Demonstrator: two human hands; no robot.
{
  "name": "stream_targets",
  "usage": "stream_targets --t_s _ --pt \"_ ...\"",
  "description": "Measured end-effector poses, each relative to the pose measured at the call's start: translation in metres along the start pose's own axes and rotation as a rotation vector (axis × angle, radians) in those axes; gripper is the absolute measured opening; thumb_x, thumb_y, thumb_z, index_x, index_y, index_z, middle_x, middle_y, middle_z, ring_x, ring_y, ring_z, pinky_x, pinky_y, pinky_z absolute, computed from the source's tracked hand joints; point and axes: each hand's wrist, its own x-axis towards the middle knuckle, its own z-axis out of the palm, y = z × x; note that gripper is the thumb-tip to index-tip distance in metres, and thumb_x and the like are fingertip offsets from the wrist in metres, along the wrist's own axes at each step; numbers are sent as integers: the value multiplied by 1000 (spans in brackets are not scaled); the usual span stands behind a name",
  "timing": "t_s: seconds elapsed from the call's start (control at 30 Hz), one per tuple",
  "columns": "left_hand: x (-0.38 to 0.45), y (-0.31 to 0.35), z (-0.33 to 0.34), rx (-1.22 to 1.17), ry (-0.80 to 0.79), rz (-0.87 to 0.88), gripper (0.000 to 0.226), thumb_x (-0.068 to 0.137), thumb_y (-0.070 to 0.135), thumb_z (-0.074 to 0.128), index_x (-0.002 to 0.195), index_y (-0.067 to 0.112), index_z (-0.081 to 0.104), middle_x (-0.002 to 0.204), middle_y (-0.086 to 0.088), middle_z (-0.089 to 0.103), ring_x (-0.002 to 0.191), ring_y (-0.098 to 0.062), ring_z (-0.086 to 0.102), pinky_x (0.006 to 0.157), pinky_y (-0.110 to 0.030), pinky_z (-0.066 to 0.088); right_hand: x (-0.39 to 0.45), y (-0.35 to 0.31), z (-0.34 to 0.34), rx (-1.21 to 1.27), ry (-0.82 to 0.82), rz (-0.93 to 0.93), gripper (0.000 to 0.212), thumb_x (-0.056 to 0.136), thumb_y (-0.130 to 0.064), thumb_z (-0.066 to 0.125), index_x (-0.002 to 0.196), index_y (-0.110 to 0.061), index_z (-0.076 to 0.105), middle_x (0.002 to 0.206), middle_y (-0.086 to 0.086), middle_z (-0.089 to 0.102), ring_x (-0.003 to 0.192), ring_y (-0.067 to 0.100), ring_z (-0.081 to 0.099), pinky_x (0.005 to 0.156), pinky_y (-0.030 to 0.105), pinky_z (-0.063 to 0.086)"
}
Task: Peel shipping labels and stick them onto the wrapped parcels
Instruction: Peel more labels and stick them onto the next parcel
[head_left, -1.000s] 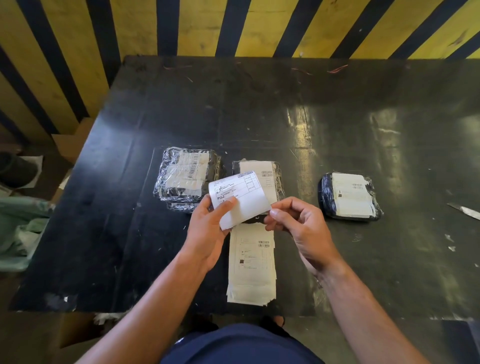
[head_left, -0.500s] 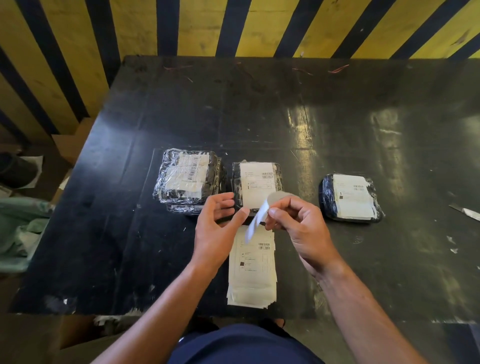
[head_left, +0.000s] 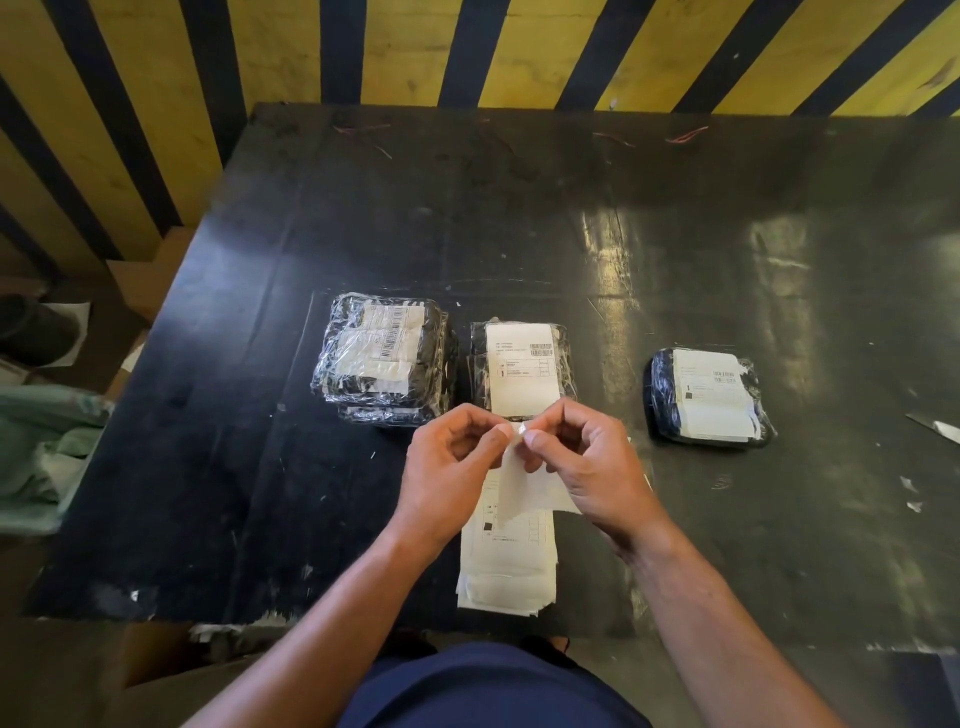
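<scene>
Left hand (head_left: 447, 467) and right hand (head_left: 587, 462) pinch the top corner of a white paper shipping label (head_left: 519, 480), just below a plastic-wrapped black parcel (head_left: 519, 366), above a stack of white label sheets (head_left: 506, 561).

1. Black table (head_left: 519, 218), pretty scuffed and scratched, with shiny glare patches toward the right.
2. Left of middle there's a stack of wrapped parcels (head_left: 382, 356), clear film over dark contents, barcoded labels on top.
3. Just right of that sits a flatter parcel (head_left: 519, 366) with a white label facing up.
4. Well off to the right, a third dark parcel (head_left: 706, 397), also labelled.
5. Near edge, middle: a pile of label sheets (head_left: 506, 566), edges a bit uneven.
6. Far right edge, a blade-looking thing (head_left: 940, 428), mostly cut off.
7. Small white scraps (head_left: 910, 493) near it, reddish strands (head_left: 685, 136) at the far side.
</scene>
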Motion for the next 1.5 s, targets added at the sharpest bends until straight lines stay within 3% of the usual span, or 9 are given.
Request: stream_targets --t_s 0.1,0.37,0.57,0.7,0.8,1.0,1.27,1.37,1.5 --pt "4 -4 -1 -79 87 -90 11 103 15 65 94 13 72 90 -5 79 87 -25 76 84 -42 65 1 5 2 24 44 36 9 95 -3 68 87 -1 70 84 15 75 73 17 69 67 19 53" --pt "17 -12 -23 -373 252 -307 13 106 13 55 100 7 65 104 -13 79 98 -27 75 87 -41 61 2 27 -11 154 145 198 19 98 -2 62 81 -7 67 85 17 75 76 22 68 77 34 51" --pt "26 -11 -43 -418 332 -336 14 107 14 51 98 8 60 100 -9 78 91 -22 73 79 -37 58 -1 42 -31 224 214 268 24 97 -1 58 76 -9 65 76 14 70 70 17 65 75 32 49" --pt "31 -7 -56 -405 355 -359 17 109 18 47 98 10 56 96 -6 72 83 -19 69 76 -41 55 -2 49 -49 303 296 335 32 97 -1 56 68 -13 58 61 -1 64 64 14 58 71 32 46" --pt "34 -6 -63 -398 369 -372 19 108 20 46 97 11 59 97 -7 70 83 -21 67 78 -46 53 -4 53 -65 355 359 357 30 97 2 53 70 -11 56 59 0 64 60 12 59 67 29 44" --pt "37 -4 -78 -484 416 -325 16 104 16 48 94 14 60 89 -4 72 69 -13 71 67 -34 54 -9 69 -102 392 524 358 25 95 3 51 74 -10 57 61 4 64 66 19 58 67 30 45" --pt "31 -4 -72 -419 392 -294 18 106 18 47 95 16 60 96 -5 74 81 -17 72 73 -35 57 -18 101 -113 -72 510 318 28 94 -2 59 67 -9 56 73 11 58 71 19 53 71 34 48" --pt "28 -9 -64 -395 362 -306 17 107 19 47 97 16 61 98 -5 75 84 -18 72 77 -38 57 -22 117 -103 -405 444 310 25 90 -8 67 67 -13 58 66 3 63 63 17 53 64 34 42" --pt "24 -18 -53 -361 306 -338 16 106 22 48 108 12 60 102 -7 75 83 -17 73 72 -35 58 -26 145 -90 -641 377 381 23 87 -17 70 69 -20 57 68 -4 66 68 22 63 67 40 53"
